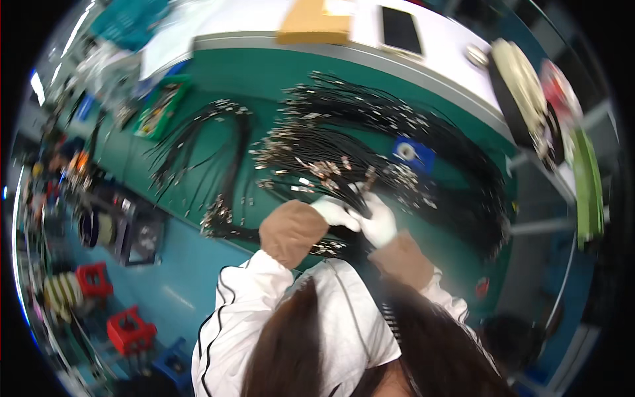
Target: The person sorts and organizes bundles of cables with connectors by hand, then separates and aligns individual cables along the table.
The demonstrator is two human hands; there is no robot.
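My left hand (336,213) and my right hand (379,223), both in white gloves, meet at the near edge of the green work surface. Between them they grip a bundle of thin black cables (348,192), whose metal-tipped ends fan out away from me. My left fingers are closed around its left side, and my right fingers wrap its right side. Some fingertips are blurred. Just beyond lies a thick pile of similar black cables (317,147), with another long heap (370,109) behind it. A separate cable bundle (237,159) curves at the left.
A blue block with a white ring (406,151) sits among the cables. A green tray of small parts (162,107) is at the far left. On the white shelf (248,16) lie a tan envelope (313,23) and a dark phone (401,30). Red stools (131,331) stand on the floor.
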